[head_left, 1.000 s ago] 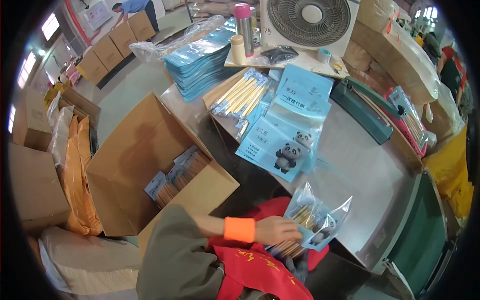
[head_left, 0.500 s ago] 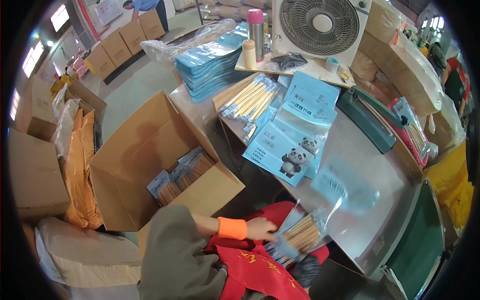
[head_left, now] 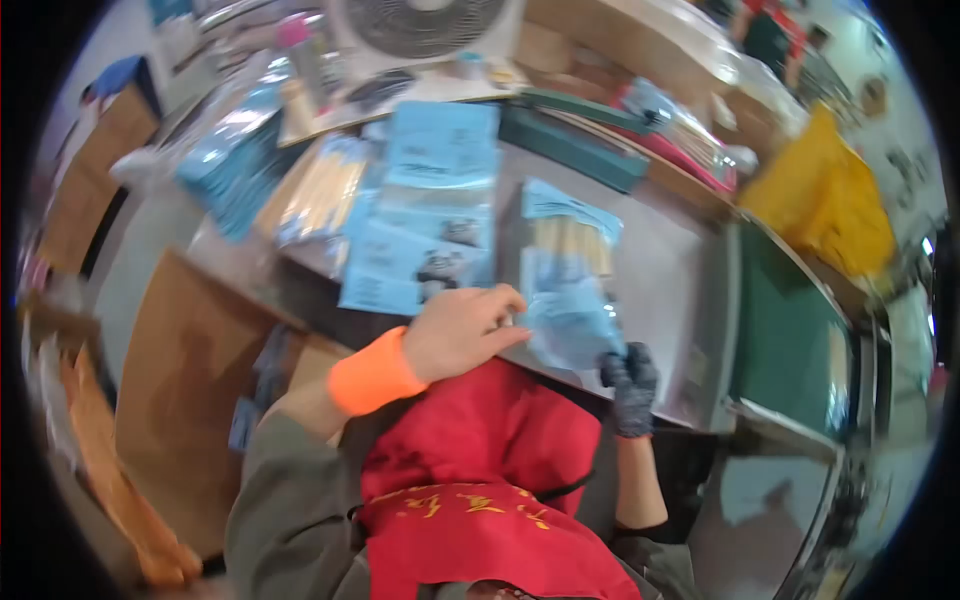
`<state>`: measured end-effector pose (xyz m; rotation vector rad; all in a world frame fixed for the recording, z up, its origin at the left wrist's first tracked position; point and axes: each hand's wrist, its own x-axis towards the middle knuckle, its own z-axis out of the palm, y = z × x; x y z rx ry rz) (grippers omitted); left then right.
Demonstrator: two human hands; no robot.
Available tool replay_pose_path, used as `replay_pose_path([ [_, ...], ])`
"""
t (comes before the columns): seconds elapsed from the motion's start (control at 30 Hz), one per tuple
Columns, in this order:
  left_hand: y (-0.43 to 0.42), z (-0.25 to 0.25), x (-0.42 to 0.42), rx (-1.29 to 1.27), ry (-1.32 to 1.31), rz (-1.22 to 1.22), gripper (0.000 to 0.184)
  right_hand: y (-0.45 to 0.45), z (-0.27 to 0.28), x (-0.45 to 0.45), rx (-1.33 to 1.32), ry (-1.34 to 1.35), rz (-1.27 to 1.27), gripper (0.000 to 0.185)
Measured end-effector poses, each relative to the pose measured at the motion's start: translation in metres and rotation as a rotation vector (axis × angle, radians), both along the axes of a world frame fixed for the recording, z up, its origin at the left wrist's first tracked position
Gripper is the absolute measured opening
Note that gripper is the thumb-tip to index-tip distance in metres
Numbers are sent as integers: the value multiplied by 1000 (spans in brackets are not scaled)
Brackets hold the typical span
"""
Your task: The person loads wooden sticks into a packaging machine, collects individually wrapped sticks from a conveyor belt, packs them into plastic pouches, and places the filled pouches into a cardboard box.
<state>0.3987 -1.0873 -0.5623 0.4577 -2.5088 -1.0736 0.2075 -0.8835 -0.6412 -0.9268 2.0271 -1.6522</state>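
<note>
A blue printed plastic bag of chopsticks (head_left: 570, 255) lies on the metal table, its chopsticks showing through a clear window. At its lower right corner, my right hand (head_left: 630, 385), in a dark grey glove, pinches the plastic. My left hand (head_left: 465, 328), bare with an orange wristband, is just left of the bag's lower part. Its fingers are curled, with a gap between thumb and fingertips. Flat blue bags with a panda print (head_left: 415, 265) lie stacked just beyond my left hand. Further left are bundles of wrapped chopsticks (head_left: 325, 190).
An open cardboard box (head_left: 190, 400) stands at left, with packs inside. A pile of blue bags (head_left: 235, 160), a fan (head_left: 430, 25) and a green sealer-like device (head_left: 575, 145) line the back. A green panel (head_left: 790, 330) borders the table at right.
The view has swung right. The chopstick bundle near my lap is now in a bag on the table. My right hand has come up to the bag's corner; my left hand has moved beside it.
</note>
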Motion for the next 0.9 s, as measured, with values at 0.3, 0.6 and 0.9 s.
replay_pose_path([
  [0.3,6,133,8,43,995,-267,88,26,-49,-2,244,390,-140,12],
  [0.6,8,141,3,312,1176,-318,75,25,-49,5,291,620,-190,21],
  [0.9,-1,167,-2,674,1246,-394,65,19,-65,10,316,587,-223,22],
])
